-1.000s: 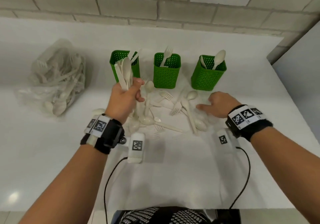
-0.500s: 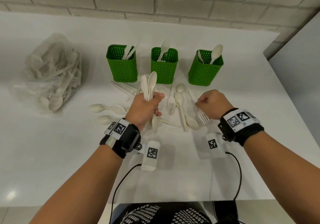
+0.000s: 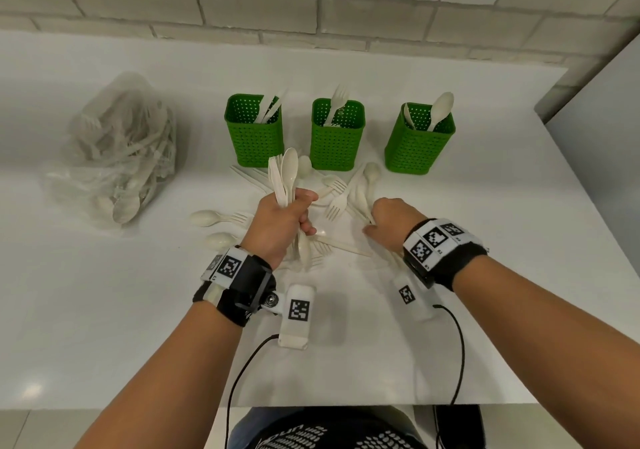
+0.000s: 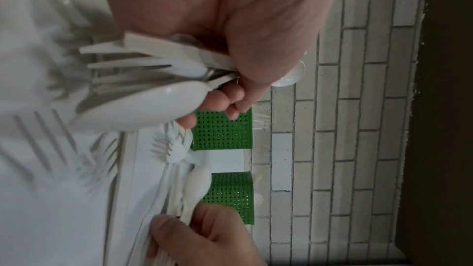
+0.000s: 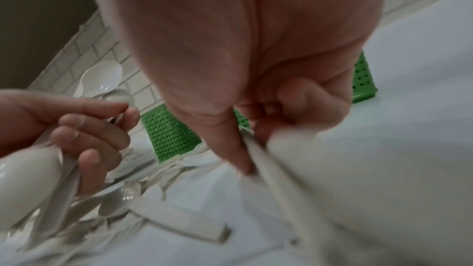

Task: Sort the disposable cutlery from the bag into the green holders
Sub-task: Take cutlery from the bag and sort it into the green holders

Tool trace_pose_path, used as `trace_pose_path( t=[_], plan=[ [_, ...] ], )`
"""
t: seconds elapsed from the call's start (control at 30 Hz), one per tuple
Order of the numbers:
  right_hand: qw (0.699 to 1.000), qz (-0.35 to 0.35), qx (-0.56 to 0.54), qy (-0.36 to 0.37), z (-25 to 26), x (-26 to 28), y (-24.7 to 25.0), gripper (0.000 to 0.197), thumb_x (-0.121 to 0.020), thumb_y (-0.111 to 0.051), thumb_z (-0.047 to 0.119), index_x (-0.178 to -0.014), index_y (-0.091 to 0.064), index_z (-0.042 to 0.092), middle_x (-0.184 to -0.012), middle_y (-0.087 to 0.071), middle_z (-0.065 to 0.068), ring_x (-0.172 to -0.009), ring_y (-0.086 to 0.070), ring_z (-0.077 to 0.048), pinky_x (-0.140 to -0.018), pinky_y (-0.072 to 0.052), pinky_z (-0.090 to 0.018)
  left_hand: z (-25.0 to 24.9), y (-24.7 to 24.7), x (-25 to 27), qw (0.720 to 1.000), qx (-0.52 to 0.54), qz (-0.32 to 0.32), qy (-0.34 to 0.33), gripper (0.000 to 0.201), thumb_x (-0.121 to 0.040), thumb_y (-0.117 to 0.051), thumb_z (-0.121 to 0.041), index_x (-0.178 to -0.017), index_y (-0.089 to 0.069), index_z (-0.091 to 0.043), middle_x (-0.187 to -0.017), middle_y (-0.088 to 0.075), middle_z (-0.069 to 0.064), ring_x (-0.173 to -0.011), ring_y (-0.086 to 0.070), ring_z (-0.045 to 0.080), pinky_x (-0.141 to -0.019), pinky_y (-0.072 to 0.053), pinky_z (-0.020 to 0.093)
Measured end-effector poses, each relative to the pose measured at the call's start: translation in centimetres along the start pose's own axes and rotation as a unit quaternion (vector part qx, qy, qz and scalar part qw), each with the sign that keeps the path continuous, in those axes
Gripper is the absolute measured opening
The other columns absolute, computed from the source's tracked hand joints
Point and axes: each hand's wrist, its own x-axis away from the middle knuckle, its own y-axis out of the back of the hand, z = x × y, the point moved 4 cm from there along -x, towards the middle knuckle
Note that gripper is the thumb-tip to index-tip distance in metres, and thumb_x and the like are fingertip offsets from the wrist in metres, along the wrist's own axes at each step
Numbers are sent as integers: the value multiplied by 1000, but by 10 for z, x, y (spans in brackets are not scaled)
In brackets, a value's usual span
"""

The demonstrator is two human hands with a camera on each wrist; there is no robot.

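Note:
My left hand (image 3: 298, 213) grips an upright bundle of white cutlery (image 3: 284, 179), a spoon and forks, in front of the left green holder (image 3: 254, 136). In the left wrist view that bundle (image 4: 153, 72) crosses my palm. My right hand (image 3: 373, 220) lies low on the table, its fingers curled round the handles of loose spoons (image 3: 367, 185); the right wrist view shows the right hand (image 5: 252, 145) pinching a handle, blurred. The middle holder (image 3: 337, 140) has a fork, the right holder (image 3: 419, 143) has spoons, the left one knives. The clear bag (image 3: 114, 150) lies at the left.
Loose forks (image 3: 337, 202), spoons (image 3: 204, 218) and a knife (image 3: 343, 244) are scattered on the white table (image 3: 485, 275) between my hands and the holders. A brick wall runs behind. The table's front edge is near my body; cables hang from both wrists.
My left hand brought the bundle back from the left holder toward the table's middle. My right hand went from flat on the loose cutlery to curled round spoon handles.

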Motion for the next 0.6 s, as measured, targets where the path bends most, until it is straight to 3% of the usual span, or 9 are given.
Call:
trace_pose_path(
  t=[0.07,0.13,0.2,0.3,0.37,0.43,0.53,0.6],
  plan=[
    [999,3,-35,1,-9,2,-2,28,-98,-50,24,-75,-41,11,-93,-54,-10,-94,-57,-28,-69,-37,-26,-1,-1,2,1000,1,5,-5,9,-95,-61,-12,-89,-65,-6,-51,-44,-3,-47,-46,13,-62,-50,35],
    [997,-4,-81,6,-17,6,-1,36,-96,-54,25,-66,-35,15,-76,-47,-2,-79,-52,-24,-60,-34,-28,-3,-6,7,1000,-12,18,-17,9,-92,-66,-14,-84,-65,-9,-53,-52,-7,-48,-46,10,-63,-52,36],
    [989,-30,-143,15,-20,14,7,38,-93,-59,24,-63,-40,12,-66,-45,-3,-66,-48,-21,-53,-32,-28,-3,-14,11,999,-30,36,-28,14,-85,-74,-21,-84,-66,-9,-64,-58,-6,-50,-49,6,-66,-53,36],
    [954,-64,-290,53,-11,29,19,26,-92,-63,21,-72,-57,6,-63,-61,-9,-52,-59,-19,-53,-43,-26,-2,-29,14,994,-68,82,-35,43,-71,-85,-31,-102,-67,-7,-66,-53,-2,-56,-55,4,-68,-54,32],
    [916,-98,-377,98,4,39,28,13,-92,-64,16,-82,-66,9,-70,-69,-5,-58,-67,-14,-58,-51,-25,-7,-44,17,984,-79,146,-63,51,-70,-87,-18,-112,-63,-3,-66,-57,-5,-64,-59,6,-69,-54,26],
    [900,-131,-393,132,15,42,37,10,-91,-64,14,-88,-71,7,-79,-73,-4,-70,-70,-14,-66,-54,-27,-16,-54,18,966,-118,204,-105,49,-65,-88,-7,-108,-65,-2,-77,-67,-2,-74,-63,7,-74,-55,26],
    [897,-141,-399,132,18,43,44,11,-87,-68,10,-91,-72,1,-79,-74,-7,-73,-70,-15,-69,-56,-31,-29,-57,13,943,-211,205,-154,36,-64,-88,-2,-95,-70,-2,-88,-74,10,-82,-70,14,-79,-58,37],
    [903,-148,-373,154,20,48,49,8,-86,-68,9,-90,-71,2,-77,-71,1,-69,-66,-3,-65,-51,-21,-33,-54,9,941,-235,183,-158,31,-66,-88,-6,-93,-72,-3,-90,-75,10,-88,-71,21,-82,-57,41]
  ],
)
